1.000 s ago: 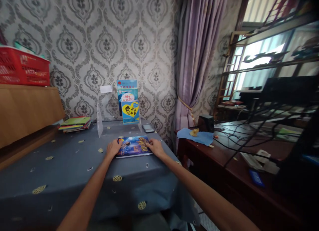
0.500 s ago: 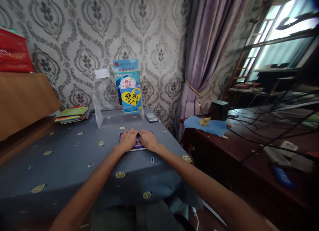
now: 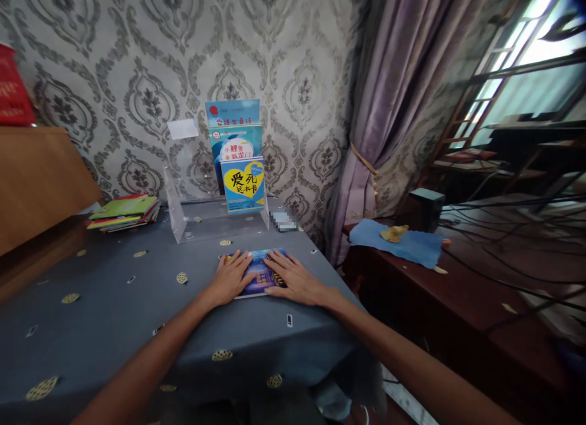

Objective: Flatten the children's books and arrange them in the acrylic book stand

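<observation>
A purple-blue book [image 3: 260,275] lies flat near the front of the cloth-covered table [image 3: 137,303]. My left hand [image 3: 231,278] rests on its left part, fingers stretched out. On its right part lies my right hand [image 3: 293,278], flat with the fingers spread. Both hands cover parts of the cover. Behind the book stands a clear acrylic rack [image 3: 174,208]. In the rack's right part several books are upright, the front one a blue book with a yellow heart [image 3: 244,187].
A stack of thin books [image 3: 123,211] lies at the table's back left, beside a wooden cabinet [image 3: 41,181]. A blurred-out item [image 3: 284,219] is right of the rack. To the right, a dark red desk [image 3: 458,297] holds a blue cloth [image 3: 398,242], a black box [image 3: 428,208] and cables.
My hands have moved apart to the two sides of the book, fingers now more spread, and more of its cover shows. The view has shifted slightly.
</observation>
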